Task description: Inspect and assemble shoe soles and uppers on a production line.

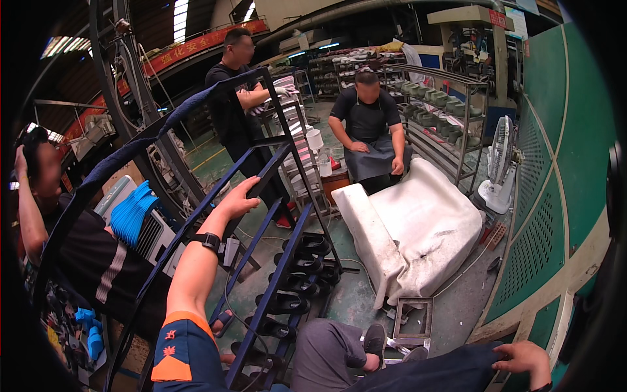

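Note:
My left hand [236, 199] is stretched out over a dark metal rack [275, 281], fingers spread and thumb apart, holding nothing. Its fingertips point toward an upper rail of the rack; whether they touch it I cannot tell. A dark watch [208, 242] sits on that wrist. Several black slippers [289, 304] lie in rows on the rack's lower rails, below the hand. At the lower right, my right hand [524, 360] lies with loosely extended fingers on dark blue cloth [450, 372], with no object in it.
A white covered block [424, 222] stands ahead, near a seated person in an apron [379, 163]. Another person [225, 117] stands by a stack of sheets; a third [91, 261] is at left. A fan [501, 163] and green perforated panels [539, 242] line the right. A square metal frame [413, 334] lies on the floor.

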A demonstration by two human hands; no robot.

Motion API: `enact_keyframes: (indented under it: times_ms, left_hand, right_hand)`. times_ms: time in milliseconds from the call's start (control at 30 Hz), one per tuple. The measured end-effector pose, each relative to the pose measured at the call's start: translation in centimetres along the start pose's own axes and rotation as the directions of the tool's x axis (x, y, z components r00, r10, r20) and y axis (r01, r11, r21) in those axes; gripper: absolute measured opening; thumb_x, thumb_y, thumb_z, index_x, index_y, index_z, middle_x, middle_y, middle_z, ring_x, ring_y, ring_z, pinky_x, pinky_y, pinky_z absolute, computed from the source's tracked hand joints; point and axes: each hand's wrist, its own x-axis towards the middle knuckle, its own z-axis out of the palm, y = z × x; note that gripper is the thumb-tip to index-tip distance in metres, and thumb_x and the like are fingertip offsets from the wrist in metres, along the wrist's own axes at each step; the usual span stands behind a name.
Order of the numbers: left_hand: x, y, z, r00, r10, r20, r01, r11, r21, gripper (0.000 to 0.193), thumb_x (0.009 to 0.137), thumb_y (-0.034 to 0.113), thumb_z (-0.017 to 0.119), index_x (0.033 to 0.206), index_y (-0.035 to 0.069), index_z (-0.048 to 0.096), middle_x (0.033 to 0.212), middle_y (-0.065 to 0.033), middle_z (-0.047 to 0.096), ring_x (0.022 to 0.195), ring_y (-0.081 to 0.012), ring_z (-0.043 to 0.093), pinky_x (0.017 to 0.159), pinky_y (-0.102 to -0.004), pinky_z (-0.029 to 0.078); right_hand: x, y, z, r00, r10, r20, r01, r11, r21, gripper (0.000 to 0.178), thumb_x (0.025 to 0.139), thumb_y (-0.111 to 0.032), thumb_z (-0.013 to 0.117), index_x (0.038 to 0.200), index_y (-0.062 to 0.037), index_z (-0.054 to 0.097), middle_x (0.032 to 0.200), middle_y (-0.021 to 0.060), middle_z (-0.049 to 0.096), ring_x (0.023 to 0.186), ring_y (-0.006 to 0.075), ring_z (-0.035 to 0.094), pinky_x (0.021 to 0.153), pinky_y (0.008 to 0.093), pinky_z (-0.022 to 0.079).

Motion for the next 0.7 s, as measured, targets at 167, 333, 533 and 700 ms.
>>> enact_keyframes:
  times_ms: [167, 333, 533, 700]
  left_hand:
    - [-0.01, 0.33, 0.02, 0.999, -0.033, 0.016, 0.033, 0.999, -0.019, 0.073, 0.082, 0.009, 0.066, 0.150, 0.007, 0.038, 0.159, -0.0121, 0.031, 0.111, -0.0197, 0.062, 0.088, -0.0316, 0.055]
    - [0.12, -0.55, 0.03, 1.000, 0.001, -0.002, -0.001, 1.000, 0.000, 0.073, 0.083, 0.009, 0.066, 0.150, 0.008, 0.039, 0.159, -0.0123, 0.030, 0.113, -0.0201, 0.061, 0.086, -0.0313, 0.056]
    - [-0.02, 0.30, -0.02, 0.999, -0.041, 0.026, 0.042, 0.999, -0.034, 0.073, 0.082, 0.008, 0.066, 0.150, 0.008, 0.039, 0.160, -0.0122, 0.030, 0.120, -0.0209, 0.057, 0.086, -0.0311, 0.056]
    - [-0.10, 0.22, -0.01, 1.000, -0.007, -0.005, 0.007, 1.000, 0.021, 0.074, 0.081, 0.010, 0.067, 0.150, 0.008, 0.040, 0.159, -0.0125, 0.032, 0.140, -0.0244, 0.041, 0.105, -0.0335, 0.047]
  right_hand:
    - [-0.07, -0.17, -0.05, 1.000, 0.010, 0.002, -0.010, 1.000, -0.003, 0.068, 0.083, -0.062, 0.064, 0.132, -0.0155, 0.062, 0.113, 0.0157, 0.071, 0.108, 0.0345, 0.066, 0.094, 0.0411, 0.051]
    - [0.09, 0.14, 0.10, 1.000, -0.012, -0.007, 0.012, 1.000, -0.006, 0.068, 0.083, -0.061, 0.065, 0.132, -0.0150, 0.062, 0.113, 0.0157, 0.071, 0.108, 0.0347, 0.066, 0.094, 0.0409, 0.051]
    - [-0.11, -0.28, -0.21, 1.000, 0.011, 0.010, -0.011, 1.000, -0.001, 0.068, 0.083, -0.062, 0.064, 0.132, -0.0148, 0.062, 0.112, 0.0159, 0.071, 0.108, 0.0352, 0.065, 0.094, 0.0413, 0.051]
    - [0.07, 0.26, 0.12, 1.000, -0.012, -0.002, 0.012, 1.000, -0.004, 0.069, 0.083, -0.063, 0.064, 0.132, -0.0149, 0.061, 0.112, 0.0164, 0.071, 0.107, 0.0359, 0.066, 0.093, 0.0418, 0.051]
